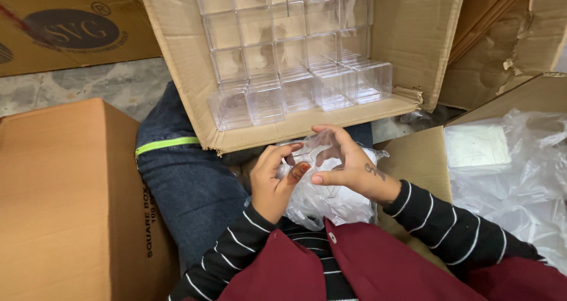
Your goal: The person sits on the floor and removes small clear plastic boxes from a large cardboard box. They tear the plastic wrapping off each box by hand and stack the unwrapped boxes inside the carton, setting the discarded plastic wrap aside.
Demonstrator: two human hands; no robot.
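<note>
My left hand (273,183) and my right hand (348,165) are close together over my lap, both gripping a small clear plastic box (316,153) between the fingertips. Under the hands lies a crumpled clear plastic bag (331,203). Just beyond my hands a cardboard carton (195,82) lies tipped on its side with its mouth toward me, and several clear plastic boxes (295,59) are stacked in rows inside it. The nearest row of these boxes sits at the carton's front lip.
A closed brown carton (65,200) stands at my left. Another carton (413,159) at the right holds clear plastic wrap (520,177) and a pale flat box (477,147). More cardboard lies at the top left and top right. My legs in blue jeans (189,177) stretch under the tipped carton.
</note>
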